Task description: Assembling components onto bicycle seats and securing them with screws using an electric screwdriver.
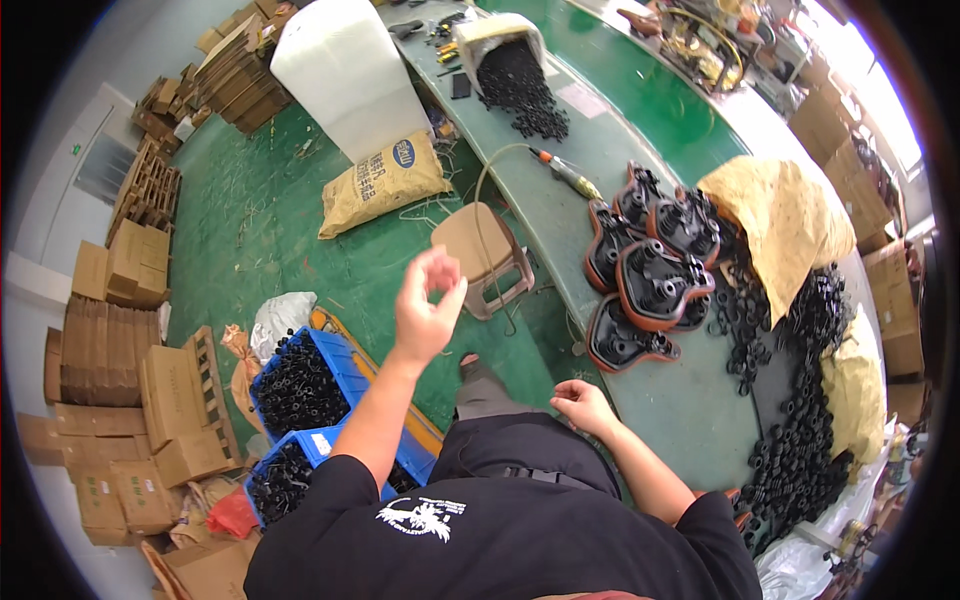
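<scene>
My left hand (428, 305) is raised over the floor in front of a tan plastic stool (470, 243). Its fingers are curved, with a gap to the thumb, and nothing shows in it. My right hand (584, 408) hangs by the near edge of the green-topped workbench (660, 410), fingers loosely bent and apart, no object visible. Nearest to it on the bench is a group of black and reddish-brown moulded parts (655, 285), some stacked. An electric screwdriver (568, 176) with a cable lies beyond them.
Small black parts (790, 430) lie heaped at the bench's right, beside a yellow sack (785, 215). A tipped white bucket (500, 38) spills black pieces at the far end. Blue bins (340, 365) of black parts stand at left. A full sack (385, 185) lies on the floor.
</scene>
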Tool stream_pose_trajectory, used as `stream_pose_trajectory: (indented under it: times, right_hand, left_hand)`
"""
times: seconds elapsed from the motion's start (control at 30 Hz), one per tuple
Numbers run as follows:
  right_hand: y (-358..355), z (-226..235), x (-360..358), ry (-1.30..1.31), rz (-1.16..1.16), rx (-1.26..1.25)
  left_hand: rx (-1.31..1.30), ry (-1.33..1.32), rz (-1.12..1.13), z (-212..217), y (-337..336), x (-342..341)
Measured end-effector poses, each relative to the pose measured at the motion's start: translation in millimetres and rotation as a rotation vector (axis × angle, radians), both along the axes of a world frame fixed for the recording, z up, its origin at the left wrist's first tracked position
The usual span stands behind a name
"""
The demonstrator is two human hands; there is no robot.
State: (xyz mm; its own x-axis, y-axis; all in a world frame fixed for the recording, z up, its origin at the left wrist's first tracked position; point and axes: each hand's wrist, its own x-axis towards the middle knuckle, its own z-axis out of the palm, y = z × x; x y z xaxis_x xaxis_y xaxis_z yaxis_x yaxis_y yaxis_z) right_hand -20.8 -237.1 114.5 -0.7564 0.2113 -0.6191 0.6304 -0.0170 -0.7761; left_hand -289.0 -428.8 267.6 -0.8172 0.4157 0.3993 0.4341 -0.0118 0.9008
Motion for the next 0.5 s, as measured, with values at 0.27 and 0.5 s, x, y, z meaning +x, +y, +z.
stream_pose_trajectory:
  times: [0.27,0.5]
  right_hand:
    - [-73,-33,-112,-0.063,0.168,0.264]
    - [-158,46,-276,0.213,0.455,0.392]
  left_hand:
    - [0.231,1.098,-0.083,287,-108,-128]
    - [0.337,1.201,-0.114,339,-250,-307]
